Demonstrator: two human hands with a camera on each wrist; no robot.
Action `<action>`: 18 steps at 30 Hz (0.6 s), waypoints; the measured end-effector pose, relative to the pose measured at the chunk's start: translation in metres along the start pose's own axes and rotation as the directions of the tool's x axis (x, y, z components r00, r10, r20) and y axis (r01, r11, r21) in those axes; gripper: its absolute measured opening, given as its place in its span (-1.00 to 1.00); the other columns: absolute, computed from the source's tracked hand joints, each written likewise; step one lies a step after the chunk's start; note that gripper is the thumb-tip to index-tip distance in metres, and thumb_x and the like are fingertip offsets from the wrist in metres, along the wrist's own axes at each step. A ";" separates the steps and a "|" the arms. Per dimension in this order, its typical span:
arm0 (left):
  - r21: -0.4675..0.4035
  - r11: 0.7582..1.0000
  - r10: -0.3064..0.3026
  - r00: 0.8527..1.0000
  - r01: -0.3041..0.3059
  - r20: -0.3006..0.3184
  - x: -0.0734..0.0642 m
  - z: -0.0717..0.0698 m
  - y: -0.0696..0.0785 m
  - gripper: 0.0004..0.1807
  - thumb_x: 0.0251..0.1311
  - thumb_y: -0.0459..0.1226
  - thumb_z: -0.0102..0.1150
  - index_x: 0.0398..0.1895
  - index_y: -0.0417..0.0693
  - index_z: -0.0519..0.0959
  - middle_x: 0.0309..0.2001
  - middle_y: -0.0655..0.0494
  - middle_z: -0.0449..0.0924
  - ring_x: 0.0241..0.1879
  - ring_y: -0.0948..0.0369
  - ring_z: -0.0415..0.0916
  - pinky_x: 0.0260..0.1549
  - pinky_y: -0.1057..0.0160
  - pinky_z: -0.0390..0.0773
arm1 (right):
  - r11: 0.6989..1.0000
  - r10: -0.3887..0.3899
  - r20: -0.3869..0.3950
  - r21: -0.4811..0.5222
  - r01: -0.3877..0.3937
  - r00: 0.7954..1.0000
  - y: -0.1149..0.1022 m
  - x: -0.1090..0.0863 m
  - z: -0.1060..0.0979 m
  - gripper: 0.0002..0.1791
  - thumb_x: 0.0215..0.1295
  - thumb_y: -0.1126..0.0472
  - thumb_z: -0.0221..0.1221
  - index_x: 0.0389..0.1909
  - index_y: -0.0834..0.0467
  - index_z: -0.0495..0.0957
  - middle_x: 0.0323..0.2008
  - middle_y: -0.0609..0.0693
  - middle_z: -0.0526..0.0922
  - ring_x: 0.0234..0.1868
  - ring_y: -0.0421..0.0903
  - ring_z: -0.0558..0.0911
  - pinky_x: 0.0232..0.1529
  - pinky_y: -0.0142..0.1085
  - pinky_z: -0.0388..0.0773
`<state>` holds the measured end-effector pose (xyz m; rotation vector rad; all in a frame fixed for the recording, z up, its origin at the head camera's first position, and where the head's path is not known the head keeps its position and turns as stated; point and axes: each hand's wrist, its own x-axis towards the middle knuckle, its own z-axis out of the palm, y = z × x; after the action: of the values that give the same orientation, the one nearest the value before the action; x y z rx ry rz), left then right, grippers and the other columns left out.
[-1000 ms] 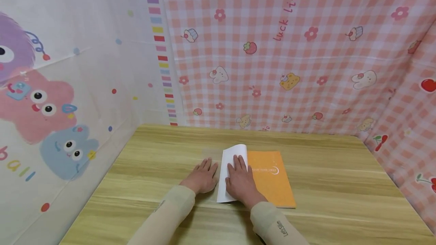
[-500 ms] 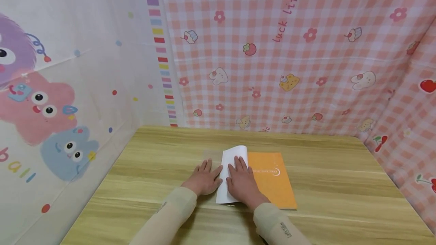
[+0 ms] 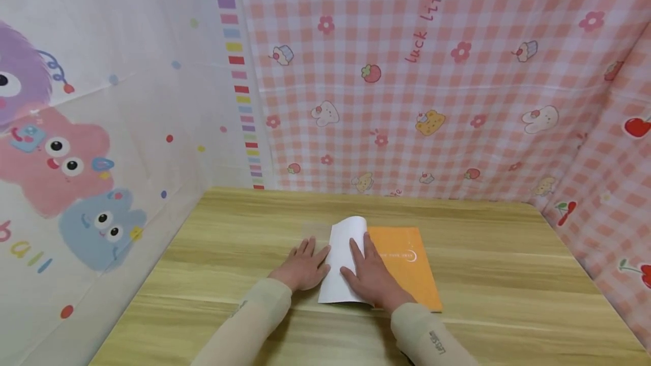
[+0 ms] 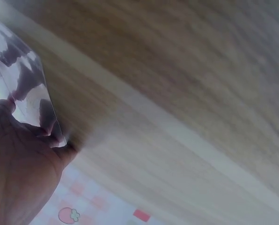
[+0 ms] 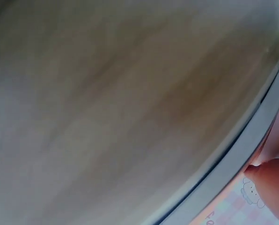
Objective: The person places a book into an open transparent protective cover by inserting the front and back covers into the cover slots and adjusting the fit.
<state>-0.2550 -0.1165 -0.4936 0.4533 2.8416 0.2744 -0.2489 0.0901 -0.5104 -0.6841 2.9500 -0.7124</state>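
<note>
An orange booklet (image 3: 411, 275) with a white crescent design lies on the table, and a white sheet (image 3: 338, 258) curves over its left part. On that sheet rests my right hand (image 3: 373, 275), its fingers straight and spread and the fingertips near the sheet's curved right edge. My left hand (image 3: 302, 267) lies palm down just left of the sheet, thumb and index tips at its left edge. Under the left palm is a clear plastic film (image 4: 29, 89), glossy in the left wrist view. The right wrist view catches the booklet's thick edge (image 5: 233, 159) and part of a finger.
A wood-grain table (image 3: 508, 275) carries everything. Behind it hangs a pink checked cloth (image 3: 407, 95) with cartoon prints. A white cloth (image 3: 173, 100) with cartoon figures borders the left side, and more pink cloth (image 3: 615, 185) borders the right.
My right hand has shifted to the right, its fingers spreading apart, and more of the white sheet shows beneath it. My left hand moved slightly right toward the sheet's edge.
</note>
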 end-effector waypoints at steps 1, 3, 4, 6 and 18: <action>-0.005 1.000 -0.001 1.000 0.001 0.000 0.000 0.000 0.000 -0.39 0.53 0.03 -0.25 0.55 0.07 0.17 0.53 -0.26 -0.05 0.52 -0.15 -0.12 0.40 -0.14 0.03 | 1.000 0.005 -0.001 -0.008 -0.005 1.000 0.000 0.001 0.002 -0.20 0.50 -0.12 -0.02 0.54 0.27 0.02 0.52 0.41 -0.22 0.52 0.30 -0.07 0.40 0.14 0.11; -0.009 1.000 -0.001 1.000 0.001 -0.001 0.000 -0.001 -0.001 -0.39 0.53 0.03 -0.25 0.55 0.05 0.17 0.53 -0.25 -0.04 0.52 -0.14 -0.12 0.40 -0.14 0.03 | 1.000 0.011 -0.015 -0.014 -0.012 1.000 0.001 0.002 0.007 -0.20 0.50 -0.11 -0.02 0.55 0.26 0.01 0.52 0.40 -0.23 0.52 0.29 -0.09 0.41 0.11 0.12; -0.010 1.000 0.001 1.000 -0.001 -0.003 0.001 0.000 -0.001 -0.39 0.53 0.02 -0.25 0.55 0.04 0.17 0.53 -0.25 -0.04 0.51 -0.15 -0.11 0.40 -0.14 0.03 | 1.000 0.017 -0.020 -0.012 -0.018 1.000 -0.001 0.002 0.007 -0.20 0.49 -0.10 -0.01 0.54 0.26 0.01 0.52 0.40 -0.23 0.52 0.30 -0.08 0.41 0.11 0.12; -0.014 1.000 0.005 1.000 -0.005 -0.008 0.001 0.000 -0.002 -0.39 0.53 0.02 -0.25 0.55 0.03 0.17 0.53 -0.25 -0.03 0.51 -0.14 -0.11 0.40 -0.14 0.03 | 1.000 0.018 -0.038 -0.008 -0.018 0.999 -0.004 0.001 0.008 -0.20 0.49 -0.09 -0.01 0.54 0.28 0.01 0.52 0.42 -0.22 0.51 0.32 -0.07 0.40 0.12 0.13; 0.006 1.000 -0.011 1.000 0.011 0.004 0.002 0.001 -0.001 -0.39 0.55 0.00 -0.29 0.56 -0.01 0.14 0.55 -0.21 -0.07 0.53 -0.10 -0.13 0.42 -0.10 0.00 | 0.997 0.078 0.029 -0.019 -0.077 0.997 -0.018 -0.003 -0.004 -0.22 0.49 -0.05 0.01 0.53 0.30 0.02 0.52 0.40 -0.23 0.51 0.32 -0.04 0.39 0.11 0.16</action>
<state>-0.2566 -0.1170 -0.4952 0.4381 2.8405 0.2631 -0.2389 0.0786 -0.4991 -0.5729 2.9410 -0.6641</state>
